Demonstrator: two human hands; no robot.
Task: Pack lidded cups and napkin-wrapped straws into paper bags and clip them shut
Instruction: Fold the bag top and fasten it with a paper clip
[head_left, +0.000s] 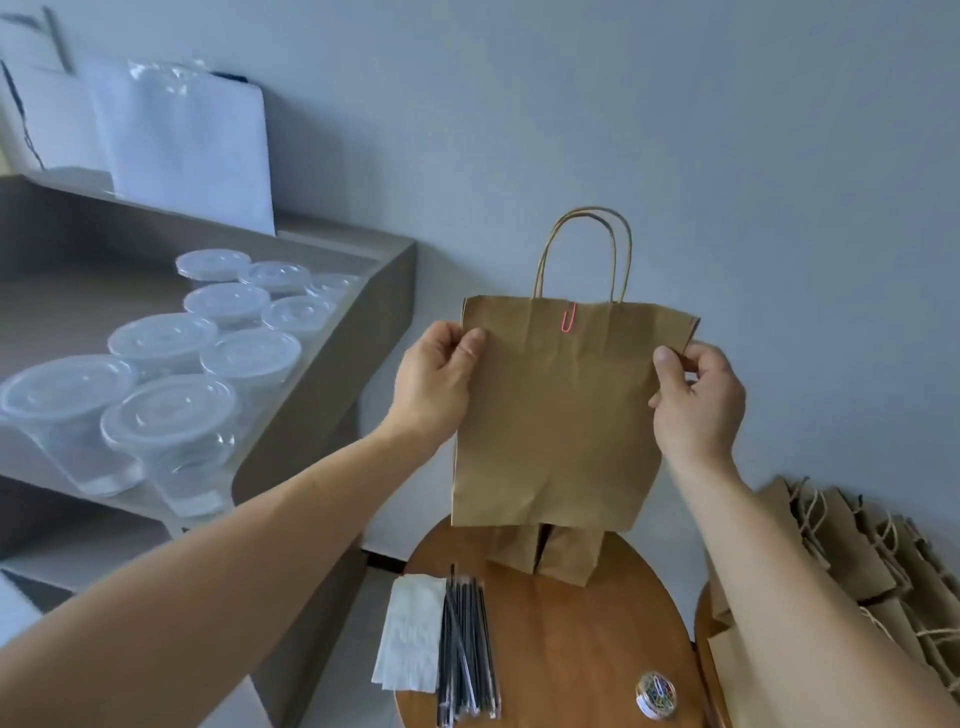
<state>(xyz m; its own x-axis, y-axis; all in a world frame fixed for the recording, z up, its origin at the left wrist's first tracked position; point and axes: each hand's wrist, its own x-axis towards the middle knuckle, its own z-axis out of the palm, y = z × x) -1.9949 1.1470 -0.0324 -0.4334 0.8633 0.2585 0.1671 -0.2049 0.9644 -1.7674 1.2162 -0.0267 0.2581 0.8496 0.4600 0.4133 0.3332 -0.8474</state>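
Both-handed, left hand (434, 382) and right hand (696, 400) pinch clipped bag's (561, 415) side edges.

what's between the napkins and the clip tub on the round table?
Head view: the bundle of black straws beside the napkins, then bare wooden table up to the clip tub.

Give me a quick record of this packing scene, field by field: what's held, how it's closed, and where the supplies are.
held item: brown paper bag, lifted above the round wooden table
left hand: grips the bag's left edge
right hand: grips the bag's right edge
closure: pink paper clip on the top edge
lidded cups: on the grey shelf, left
straws: on the table beside the napkins
spare clips: small tub, table front
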